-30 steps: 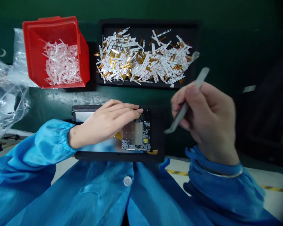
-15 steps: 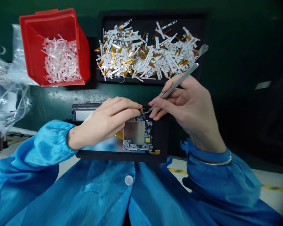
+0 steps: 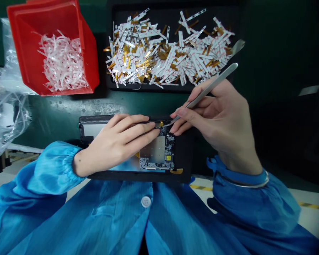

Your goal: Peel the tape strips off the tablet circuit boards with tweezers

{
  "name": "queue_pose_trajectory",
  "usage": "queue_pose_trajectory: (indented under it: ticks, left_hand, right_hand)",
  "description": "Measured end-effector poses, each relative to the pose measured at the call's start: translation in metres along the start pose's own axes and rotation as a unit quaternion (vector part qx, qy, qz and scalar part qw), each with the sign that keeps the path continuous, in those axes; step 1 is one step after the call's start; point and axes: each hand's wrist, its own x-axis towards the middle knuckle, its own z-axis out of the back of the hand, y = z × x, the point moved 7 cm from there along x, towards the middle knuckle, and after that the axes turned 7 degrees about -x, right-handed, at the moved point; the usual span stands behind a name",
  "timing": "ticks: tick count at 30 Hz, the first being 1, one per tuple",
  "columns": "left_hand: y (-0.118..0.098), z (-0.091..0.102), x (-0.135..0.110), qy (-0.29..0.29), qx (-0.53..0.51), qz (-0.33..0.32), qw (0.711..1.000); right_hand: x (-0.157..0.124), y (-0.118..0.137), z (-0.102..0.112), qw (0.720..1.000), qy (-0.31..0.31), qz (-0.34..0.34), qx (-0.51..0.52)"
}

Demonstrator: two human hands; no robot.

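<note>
An opened tablet-like device in a black housing lies before me, with a circuit board at its right half. Across the device rests my left hand, fingers stretched out and tips near the board's upper edge. My right hand grips metal tweezers, tilted down to the left. Their bent tip meets the upper edge of the board, close to a small amber tape piece; whether it pinches anything is too small to tell. Another amber tab sits at the lower right of the board.
Beyond the device stands a red bin with white curled strips. To its right a black tray holds many white and amber strips. Clear plastic bags lie at the left, on the green table.
My left hand has its fingers flatter and more spread, and its fingertips have drawn back from the amber tape. The tweezers stay at the board's upper edge. The whole view has shifted slightly.
</note>
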Motion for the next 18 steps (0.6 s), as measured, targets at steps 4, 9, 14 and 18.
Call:
queue_pose_trajectory:
  ticks: [4, 9, 14, 18]
  left_hand:
    - [0.0006, -0.0010, 0.0004, 0.002, 0.011, 0.004, 1.000]
    - [-0.0001, -0.0016, 0.0003, -0.003, 0.004, 0.002, 1.000]
    - [-0.0011, -0.0031, -0.0014, 0.000, 0.008, 0.005, 1.000]
    - [-0.0012, -0.0038, -0.0041, 0.001, 0.014, 0.005, 1.000]
  right_hand:
    - [-0.0025, 0.0065, -0.0001, 1.000, -0.011, 0.012, -0.013]
    - [-0.0019, 0.0041, 0.0000, 1.000, -0.009, -0.001, -0.015]
    - [0.0010, 0.0018, -0.0001, 1.000, -0.001, 0.000, -0.009]
    - [-0.0008, 0.0038, -0.0012, 1.000, -0.004, 0.000, -0.023]
